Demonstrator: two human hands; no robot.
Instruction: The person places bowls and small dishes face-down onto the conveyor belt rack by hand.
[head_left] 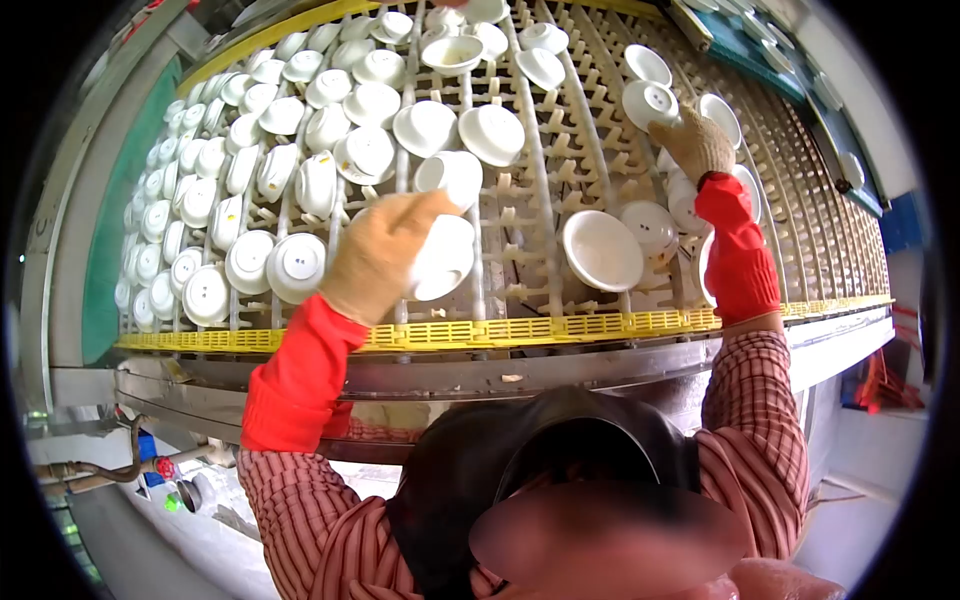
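My left hand (385,250), in a tan work glove with a red cuff, has its fingers curled at the rim of a white bowl (445,262). Just above those fingertips sits another white bowl (452,178). My right hand (695,147), gloved the same way, is closed at the lower edge of a white bowl (648,103) with small dark marks on its base; its fingers are partly hidden. Close to its wrist, several more white bowls stand on the rack, one of them (720,118) behind the glove. Between the hands a wide bowl (602,252) tilts towards me.
A pegged conveyor rack (530,200) spreads before me, with a yellow edge strip (520,330) along the near side. Rows of white bowls (298,265) fill its left part, some with food scraps. A blue-green belt (750,50) carrying white dishes runs at upper right.
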